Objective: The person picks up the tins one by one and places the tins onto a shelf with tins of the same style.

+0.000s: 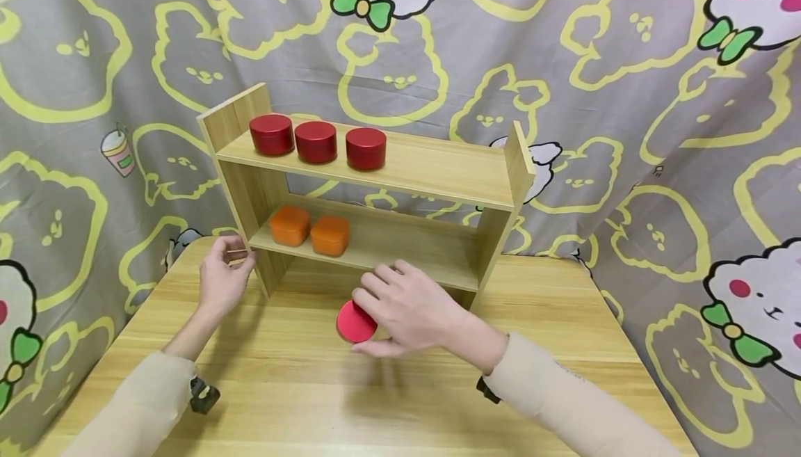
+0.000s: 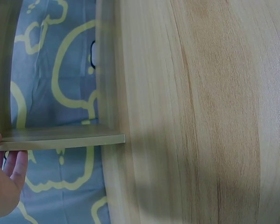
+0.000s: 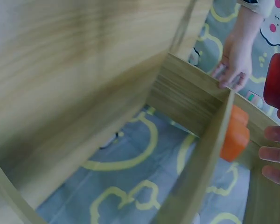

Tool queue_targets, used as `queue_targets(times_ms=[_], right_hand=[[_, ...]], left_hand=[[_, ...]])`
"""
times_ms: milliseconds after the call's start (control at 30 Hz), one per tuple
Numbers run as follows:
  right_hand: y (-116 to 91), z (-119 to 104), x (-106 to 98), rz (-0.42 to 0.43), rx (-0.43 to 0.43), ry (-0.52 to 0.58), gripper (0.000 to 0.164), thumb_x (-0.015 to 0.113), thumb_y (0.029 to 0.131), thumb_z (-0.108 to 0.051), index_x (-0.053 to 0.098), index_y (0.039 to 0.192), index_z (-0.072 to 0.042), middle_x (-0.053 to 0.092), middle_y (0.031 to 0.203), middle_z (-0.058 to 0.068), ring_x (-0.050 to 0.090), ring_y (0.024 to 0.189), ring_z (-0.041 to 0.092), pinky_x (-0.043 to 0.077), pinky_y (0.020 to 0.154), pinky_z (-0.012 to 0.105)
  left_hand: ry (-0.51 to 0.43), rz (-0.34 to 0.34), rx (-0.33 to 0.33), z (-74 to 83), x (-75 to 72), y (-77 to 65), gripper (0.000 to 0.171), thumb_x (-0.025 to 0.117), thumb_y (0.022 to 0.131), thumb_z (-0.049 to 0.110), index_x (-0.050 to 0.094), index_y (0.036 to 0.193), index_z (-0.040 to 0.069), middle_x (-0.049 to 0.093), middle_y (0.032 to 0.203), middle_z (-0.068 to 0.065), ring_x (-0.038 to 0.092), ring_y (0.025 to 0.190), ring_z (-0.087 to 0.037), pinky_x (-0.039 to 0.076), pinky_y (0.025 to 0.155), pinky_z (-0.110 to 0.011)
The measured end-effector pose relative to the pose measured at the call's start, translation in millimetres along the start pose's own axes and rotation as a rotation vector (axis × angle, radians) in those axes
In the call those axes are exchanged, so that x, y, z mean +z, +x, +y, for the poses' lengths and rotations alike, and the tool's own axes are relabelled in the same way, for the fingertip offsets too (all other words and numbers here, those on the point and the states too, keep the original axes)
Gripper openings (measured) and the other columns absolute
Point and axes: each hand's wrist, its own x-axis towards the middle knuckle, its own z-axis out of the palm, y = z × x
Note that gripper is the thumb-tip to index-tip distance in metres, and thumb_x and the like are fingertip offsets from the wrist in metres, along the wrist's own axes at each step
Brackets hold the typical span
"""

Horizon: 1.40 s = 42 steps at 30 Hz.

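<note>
My right hand (image 1: 413, 307) holds a round red tin (image 1: 357, 322) in front of the wooden shelf, below its middle board. In the right wrist view the tin (image 3: 277, 83) shows near the right edge beside the fingers (image 3: 275, 153); the thumb is hidden there. With thumb and fingers on either face, my left hand (image 1: 224, 276) pinches the front edge of the left side panel of the shelf (image 1: 438, 165). The same grip shows in the left wrist view, where the hand (image 2: 4, 186) is partly cut off.
Three red tins (image 1: 316, 142) stand in a row on the top board, towards the left. Two orange rounded boxes (image 1: 329, 235) sit side by side on the middle board's left part. The shelf stands on a wooden table (image 1: 281, 401) before a patterned curtain (image 1: 488, 39).
</note>
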Motion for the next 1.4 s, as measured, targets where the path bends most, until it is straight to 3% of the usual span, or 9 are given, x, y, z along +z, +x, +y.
queue_targets(times_ms=[200, 400, 600, 800, 900, 1200, 1400], right_hand=[[3, 12, -17, 0.051, 0.013, -0.04, 0.061, 0.056, 0.089, -0.077, 0.066, 0.104, -0.019, 0.068, 0.098, -0.003, 0.065, 0.091, 0.019, 0.059, 0.081, 0.034], [6, 26, -34, 0.101, 0.029, -0.049, 0.062, 0.056, 0.089, -0.076, 0.066, 0.101, -0.017, 0.067, 0.095, -0.001, 0.065, 0.09, 0.02, 0.058, 0.078, 0.035], [11, 38, -50, 0.159, 0.031, -0.076, 0.065, 0.054, 0.09, -0.077, 0.066, 0.1, -0.013, 0.067, 0.094, 0.001, 0.065, 0.089, 0.022, 0.058, 0.077, 0.035], [19, 55, -65, 0.179, 0.036, -0.101, 0.067, 0.056, 0.091, -0.076, 0.066, 0.103, -0.011, 0.068, 0.095, 0.002, 0.066, 0.089, 0.024, 0.06, 0.078, 0.036], [21, 65, -75, 0.194, 0.049, -0.11, 0.067, 0.059, 0.089, -0.075, 0.066, 0.104, -0.01, 0.069, 0.096, 0.004, 0.066, 0.089, 0.025, 0.06, 0.077, 0.037], [30, 88, -100, 0.216, 0.061, -0.118, 0.064, 0.062, 0.09, -0.07, 0.066, 0.104, -0.008, 0.067, 0.094, 0.007, 0.064, 0.083, 0.027, 0.056, 0.071, 0.038], [34, 107, -101, 0.204, 0.089, -0.132, 0.065, 0.064, 0.09, -0.071, 0.063, 0.099, -0.007, 0.063, 0.088, 0.008, 0.062, 0.08, 0.028, 0.054, 0.068, 0.039]], left_hand=[[0.001, -0.003, 0.007, 1.6, 1.3, 0.7, 0.029, 0.069, 0.096, 0.001, 0.057, 0.121, -0.007, 0.06, 0.108, 0.002, 0.055, 0.088, 0.02, 0.05, 0.079, 0.004], [-0.014, -0.007, 0.017, 2.5, 1.6, 1.9, 0.029, 0.069, 0.096, -0.001, 0.057, 0.122, -0.008, 0.063, 0.113, -0.011, 0.055, 0.087, 0.02, 0.049, 0.078, 0.005], [-0.005, -0.005, 0.015, 2.2, 1.6, 2.4, 0.03, 0.07, 0.096, 0.0, 0.058, 0.122, -0.007, 0.062, 0.111, -0.006, 0.054, 0.086, 0.02, 0.049, 0.077, 0.005], [-0.015, -0.002, 0.004, 3.4, 1.6, 2.5, 0.03, 0.069, 0.096, -0.002, 0.058, 0.123, -0.008, 0.063, 0.115, -0.012, 0.054, 0.085, 0.022, 0.049, 0.077, 0.005], [-0.025, -0.002, -0.001, 3.6, 2.0, 2.6, 0.03, 0.069, 0.095, -0.002, 0.058, 0.123, -0.008, 0.062, 0.112, -0.008, 0.054, 0.085, 0.021, 0.049, 0.077, 0.005], [-0.077, 0.021, -0.017, 4.1, 3.2, 3.2, 0.03, 0.068, 0.093, -0.005, 0.059, 0.121, -0.009, 0.056, 0.094, 0.025, 0.058, 0.083, 0.02, 0.052, 0.077, 0.003], [-0.06, 0.016, -0.027, 2.3, 3.2, 2.0, 0.031, 0.07, 0.094, -0.004, 0.059, 0.122, -0.008, 0.056, 0.095, 0.022, 0.058, 0.084, 0.019, 0.052, 0.076, 0.003]])
